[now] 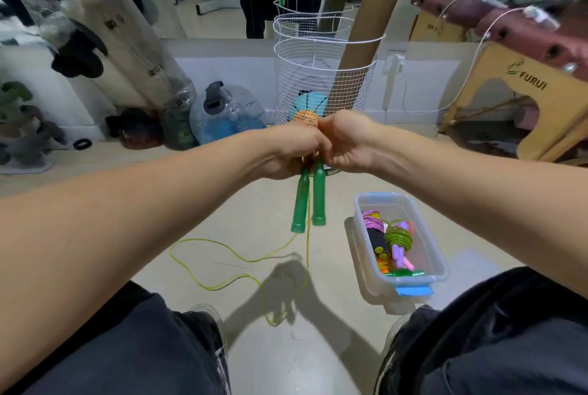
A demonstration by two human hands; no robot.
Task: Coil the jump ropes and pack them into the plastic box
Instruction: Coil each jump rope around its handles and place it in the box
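Two green plastic jump-rope handles (310,200) are held upright side by side in the centre of the frame, with their wide ends pointing down. Their upper ends are gripped by the left hand (286,152), whose fingers are curled round them. The right hand (345,143) is pressed against the left one from the right side, with its fingers closed at the top of the handles; what exactly is pinched there cannot be told. From below the handles a thin yellow-green rope (245,262) hangs down and is spread in loose loops on the pale floor (254,210), below the hands and between the knees.

To the lower right of the handles, a clear plastic box (440,270) with a blue clip is placed on the floor. Inside it, coiled ropes in pink, green and black (391,243) are already packed.

Behind the hands, in the upper centre, a white wire basket (318,76) is seen with a brown cardboard tube (366,41) leaning in it. A wooden bench marked FURUI (521,82) stands at the upper right.
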